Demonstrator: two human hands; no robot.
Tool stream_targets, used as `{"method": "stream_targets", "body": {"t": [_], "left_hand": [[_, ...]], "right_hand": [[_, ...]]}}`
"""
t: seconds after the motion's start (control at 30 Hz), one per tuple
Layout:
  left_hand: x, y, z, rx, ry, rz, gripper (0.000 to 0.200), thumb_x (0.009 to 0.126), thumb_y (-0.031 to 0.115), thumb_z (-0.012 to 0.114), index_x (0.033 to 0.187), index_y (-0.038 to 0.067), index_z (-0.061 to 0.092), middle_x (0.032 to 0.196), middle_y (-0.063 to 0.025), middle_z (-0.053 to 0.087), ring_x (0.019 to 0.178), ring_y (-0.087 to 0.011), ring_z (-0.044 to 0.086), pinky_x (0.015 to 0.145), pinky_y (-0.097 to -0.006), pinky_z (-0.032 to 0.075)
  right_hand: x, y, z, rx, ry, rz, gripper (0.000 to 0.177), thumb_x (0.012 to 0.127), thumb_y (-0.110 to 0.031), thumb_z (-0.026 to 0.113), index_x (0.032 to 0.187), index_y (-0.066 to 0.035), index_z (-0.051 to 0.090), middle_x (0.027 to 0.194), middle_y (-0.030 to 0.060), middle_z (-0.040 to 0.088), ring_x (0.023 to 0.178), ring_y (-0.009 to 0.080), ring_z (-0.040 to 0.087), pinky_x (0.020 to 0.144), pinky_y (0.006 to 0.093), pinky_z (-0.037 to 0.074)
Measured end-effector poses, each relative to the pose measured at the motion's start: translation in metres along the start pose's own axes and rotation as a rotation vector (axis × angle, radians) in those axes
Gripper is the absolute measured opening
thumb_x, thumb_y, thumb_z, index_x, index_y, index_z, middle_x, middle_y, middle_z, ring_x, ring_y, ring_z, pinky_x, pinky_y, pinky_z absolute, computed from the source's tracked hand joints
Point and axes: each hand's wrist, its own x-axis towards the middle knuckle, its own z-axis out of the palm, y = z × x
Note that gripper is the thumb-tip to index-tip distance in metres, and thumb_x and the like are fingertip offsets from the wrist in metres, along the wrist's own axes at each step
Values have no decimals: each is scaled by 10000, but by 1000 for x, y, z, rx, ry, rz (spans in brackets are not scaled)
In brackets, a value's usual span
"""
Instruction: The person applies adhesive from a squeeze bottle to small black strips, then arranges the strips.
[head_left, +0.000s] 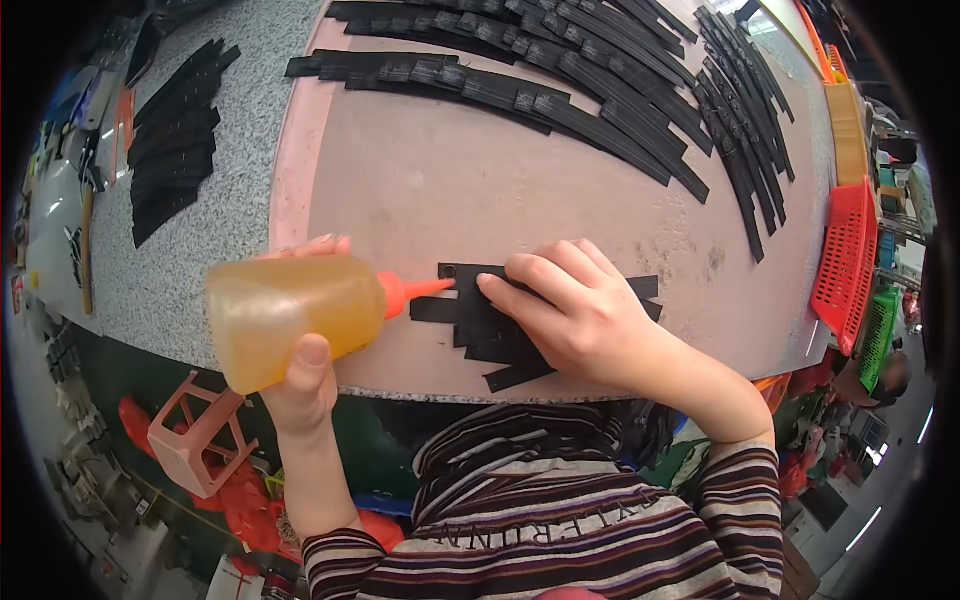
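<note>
My left hand [310, 372] is wrapped round a translucent bottle [290, 312] of yellowish liquid, tilted sideways. Its red nozzle [425, 289] points right, its tip at the left end of a small pile of black strips [480, 322] near the table's front edge. A small dark spot shows on the top strip beside the tip. My right hand [575, 305] lies over the pile, index fingertip on the strips and the other fingers bent; whether it grips a strip is hidden.
Rows of overlapping black strips [600, 125] lie across the far side of the table [390, 210]. More black strips [180, 140] are at the left. Red [845, 265] and green baskets [880, 340] stand at the right edge. A pink stool [185, 450] is below left.
</note>
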Motion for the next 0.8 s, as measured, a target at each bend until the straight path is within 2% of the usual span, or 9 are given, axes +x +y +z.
{"method": "stream_targets", "body": {"t": [0.13,0.27,0.37,0.43,0.5,0.57,0.63,0.73,0.8], "left_hand": [[6,4,9,2,46,-1,716,827,424,697,1349,29,407,1277,-207,531,1203,-374,541,997,-470,465],[9,3,10,0,-7,-26,721,826,434,694,1350,27,409,1282,-212,532,1208,-380,537,999,-481,465],[6,0,1,-29,47,-33,730,832,439,686,1362,25,401,1306,-212,518,1240,-385,512,999,-492,465],[6,-3,-7,-73,32,-35,727,849,435,669,1380,24,389,1336,-212,497,1271,-385,485,1006,-498,461],[0,1,-19,-345,163,-10,744,864,445,651,1403,20,364,1371,-211,467,1308,-377,445,1006,-500,464],[2,-1,-31,-543,186,20,747,890,454,618,1427,20,333,1409,-207,433,1350,-367,392,1003,-504,472],[6,4,-42,-675,105,26,710,922,434,589,1433,22,318,1420,-195,416,1368,-354,364,998,-508,482],[13,4,-47,-903,-75,-3,622,946,354,585,1415,30,334,1397,-171,411,1343,-337,389,1004,-509,483],[15,1,-53,-994,-98,-19,589,949,312,593,1405,36,342,1383,-159,404,1328,-322,403,1010,-510,480]], "right_hand": [[-1,-1,3,0,10,7,350,665,-38,719,1013,-34,686,940,60,560,787,209,548,674,329,454],[-1,1,1,15,8,16,356,663,-30,711,1018,-36,681,944,61,564,771,205,546,666,323,444],[1,1,-1,47,-26,69,303,697,-49,712,997,-58,668,950,59,557,823,225,530,721,339,413],[15,-2,-14,136,-85,257,252,723,-72,714,967,-74,650,952,62,547,881,247,509,762,355,382],[22,1,-17,219,-150,389,185,755,-111,723,900,-90,609,955,72,528,975,284,469,815,391,337],[26,6,-16,269,-150,337,169,748,-102,719,859,-83,592,943,78,535,987,278,483,823,405,343],[37,23,-28,507,-227,265,108,812,-77,690,861,-81,593,915,54,610,945,241,543,843,377,388],[40,61,-48,1653,268,443,62,885,-102,657,875,-88,598,971,43,650,840,202,599,837,346,461],[29,90,-78,1967,644,452,47,923,-119,630,907,-86,600,972,71,664,745,163,617,819,305,513]]}}
